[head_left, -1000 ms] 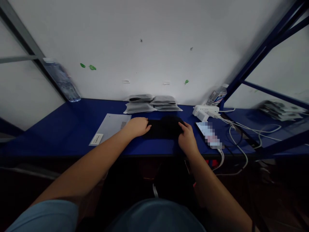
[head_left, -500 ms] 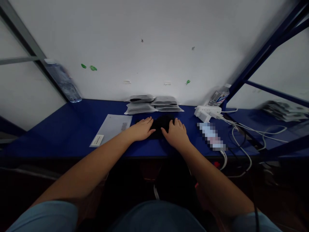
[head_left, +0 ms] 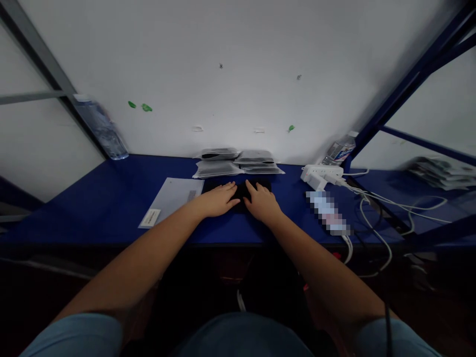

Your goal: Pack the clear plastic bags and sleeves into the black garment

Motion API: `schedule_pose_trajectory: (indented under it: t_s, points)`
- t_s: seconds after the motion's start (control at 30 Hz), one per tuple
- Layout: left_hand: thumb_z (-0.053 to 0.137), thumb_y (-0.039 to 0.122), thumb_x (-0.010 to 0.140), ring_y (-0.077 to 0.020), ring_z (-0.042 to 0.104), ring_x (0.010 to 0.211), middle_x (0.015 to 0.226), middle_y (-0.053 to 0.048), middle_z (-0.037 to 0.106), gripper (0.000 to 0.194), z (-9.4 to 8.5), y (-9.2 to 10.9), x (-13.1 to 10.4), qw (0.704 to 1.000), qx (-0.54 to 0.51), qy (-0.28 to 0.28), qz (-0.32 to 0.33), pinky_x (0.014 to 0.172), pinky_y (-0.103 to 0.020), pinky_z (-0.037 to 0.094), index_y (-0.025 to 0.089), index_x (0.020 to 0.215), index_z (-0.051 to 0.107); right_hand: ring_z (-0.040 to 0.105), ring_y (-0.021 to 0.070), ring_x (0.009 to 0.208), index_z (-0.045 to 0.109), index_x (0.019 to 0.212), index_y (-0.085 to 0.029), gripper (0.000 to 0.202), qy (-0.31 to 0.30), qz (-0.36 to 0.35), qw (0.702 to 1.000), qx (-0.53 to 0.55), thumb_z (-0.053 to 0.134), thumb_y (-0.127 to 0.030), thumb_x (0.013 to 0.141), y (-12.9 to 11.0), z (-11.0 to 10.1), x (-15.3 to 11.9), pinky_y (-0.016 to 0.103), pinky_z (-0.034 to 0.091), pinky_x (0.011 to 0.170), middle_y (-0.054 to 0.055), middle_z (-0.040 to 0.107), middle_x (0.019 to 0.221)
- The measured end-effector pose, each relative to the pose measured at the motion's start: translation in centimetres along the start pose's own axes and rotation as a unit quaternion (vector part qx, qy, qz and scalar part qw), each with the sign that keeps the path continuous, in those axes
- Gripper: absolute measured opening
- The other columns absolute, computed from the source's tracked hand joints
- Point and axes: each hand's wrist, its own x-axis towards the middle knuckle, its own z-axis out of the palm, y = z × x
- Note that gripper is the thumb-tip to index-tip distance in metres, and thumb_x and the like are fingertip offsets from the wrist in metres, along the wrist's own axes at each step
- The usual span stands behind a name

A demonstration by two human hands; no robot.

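On the blue tabletop (head_left: 100, 198), the left hand (head_left: 219, 199) and right hand (head_left: 261, 201), fingers outstretched, press flat on black fabric (head_left: 240, 201).

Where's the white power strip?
In the head view, the power strip is on the right side of the blue table, between the phone and the labelled bottle.

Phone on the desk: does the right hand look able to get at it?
Likely yes: the right hand rests on the black item, and nothing visible stands between it and the phone; white cables run from its near end.
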Motion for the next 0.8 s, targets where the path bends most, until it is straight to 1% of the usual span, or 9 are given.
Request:
schedule_pose_trajectory:
  t_s: [0.07, 0.13, 0.27, 0.37, 0.5, 0.57, 0.63, 0.7, 0.8]
  points:
    - [0.034, 0.045, 0.104, -0.0286, 0.022, 0.154, 0.164, -0.023, 0.026, 0.067, 0.3, 0.2, 0.1, 1.0, 0.001, -0.011, 0.0, 0.124, -0.044, 0.023, 0.005, 0.156, 0.028, 0.052, 0.0338, 0.131, 0.029, 0.16, -0.028, 0.064, 0.01, -0.01, 1.0, -0.004, 0.047, -0.035, 0.1, 0.1, -0.3, 0.0, 0.048, 0.043, 0.103, 0.02, 0.05, 0.148]
    - [0.035, 0.045, 0.103, -0.0288, 0.019, 0.155, 0.164, -0.024, 0.023, 0.068, 0.5, 0.3, 0.2, 1.0, 0.014, -0.02, -0.005, 0.124, -0.044, 0.021, 0.004, 0.157, 0.027, 0.054, 0.0332, 0.129, 0.029, 0.16, -0.031, 0.065, 0.017, -0.022, 1.0, -0.013, 0.047, -0.027, 0.098, 0.1, -0.5, 0.1, 0.046, 0.044, 0.102, 0.019, 0.053, 0.146]
    - [0.035, 0.045, 0.103, -0.0269, 0.016, 0.156, 0.165, -0.022, 0.02, 0.068, 0.5, 0.2, 0.2, 0.999, 0.031, -0.033, -0.013, 0.125, -0.043, 0.019, 0.006, 0.158, 0.025, 0.055, 0.032, 0.129, 0.033, 0.159, -0.032, 0.066, 0.025, -0.059, 0.998, -0.018, 0.043, -0.014, 0.096, 0.2, -0.5, 0.3, 0.044, 0.044, 0.103, 0.018, 0.052, 0.147]
    - [0.033, 0.046, 0.104, -0.027, 0.015, 0.156, 0.166, -0.021, 0.019, 0.068, 0.3, 0.2, 0.2, 0.999, 0.034, -0.037, -0.019, 0.125, -0.045, 0.018, 0.006, 0.159, 0.024, 0.057, 0.0299, 0.127, 0.042, 0.155, -0.031, 0.066, 0.051, -0.057, 0.997, 0.024, 0.042, -0.008, 0.093, 0.7, -0.5, 0.3, 0.04, 0.046, 0.102, 0.016, 0.053, 0.145]
    - [0.031, 0.046, 0.104, -0.0269, 0.016, 0.156, 0.166, -0.02, 0.017, 0.066, 0.3, 0.1, 0.1, 0.999, 0.035, -0.032, -0.016, 0.124, -0.046, 0.019, 0.009, 0.159, 0.025, 0.061, 0.0242, 0.119, 0.052, 0.149, -0.026, 0.068, 0.116, -0.021, 0.986, 0.119, 0.041, -0.002, 0.086, 2.6, -1.1, -0.1, 0.033, 0.048, 0.101, 0.01, 0.059, 0.139]
    - [0.031, 0.046, 0.104, -0.0266, 0.016, 0.156, 0.167, -0.019, 0.016, 0.066, 0.3, -0.1, 0.1, 0.999, 0.034, -0.036, -0.014, 0.125, -0.045, 0.019, 0.009, 0.159, 0.024, 0.063, 0.0238, 0.112, 0.055, 0.147, -0.024, 0.067, 0.15, 0.008, 0.978, 0.145, 0.039, -0.003, 0.085, 4.1, -1.5, -0.4, 0.033, 0.049, 0.1, 0.011, 0.063, 0.128]
    - [0.031, 0.047, 0.104, -0.0268, 0.016, 0.156, 0.167, -0.019, 0.016, 0.067, 0.4, -0.3, 0.1, 0.999, 0.027, -0.038, -0.011, 0.125, -0.045, 0.019, 0.009, 0.159, 0.024, 0.064, 0.0256, 0.108, 0.055, 0.146, -0.021, 0.065, 0.177, 0.052, 0.972, 0.145, 0.04, -0.005, 0.085, 6.1, -1.6, -0.9, 0.036, 0.049, 0.1, 0.013, 0.064, 0.12]
    - [0.032, 0.047, 0.104, -0.0273, 0.017, 0.155, 0.167, -0.018, 0.016, 0.067, 0.4, -0.5, 0.1, 0.999, 0.02, -0.036, -0.008, 0.125, -0.046, 0.019, 0.01, 0.159, 0.025, 0.064, 0.0273, 0.104, 0.056, 0.145, -0.019, 0.063, 0.182, 0.096, 0.97, 0.129, 0.042, -0.008, 0.085, 8.1, -1.4, -1.5, 0.039, 0.049, 0.099, 0.014, 0.064, 0.115]
    - [0.033, 0.047, 0.104, -0.0276, 0.019, 0.155, 0.167, -0.017, 0.017, 0.066, 0.4, -0.6, 0.2, 0.999, 0.014, -0.029, -0.007, 0.124, -0.046, 0.02, 0.012, 0.159, 0.026, 0.063, 0.0334, 0.104, 0.065, 0.131, -0.011, 0.051, 0.144, 0.159, 0.975, 0.065, 0.049, -0.014, 0.083, 10.3, -1.0, -2.3, 0.047, 0.047, 0.099, 0.021, 0.064, 0.11]
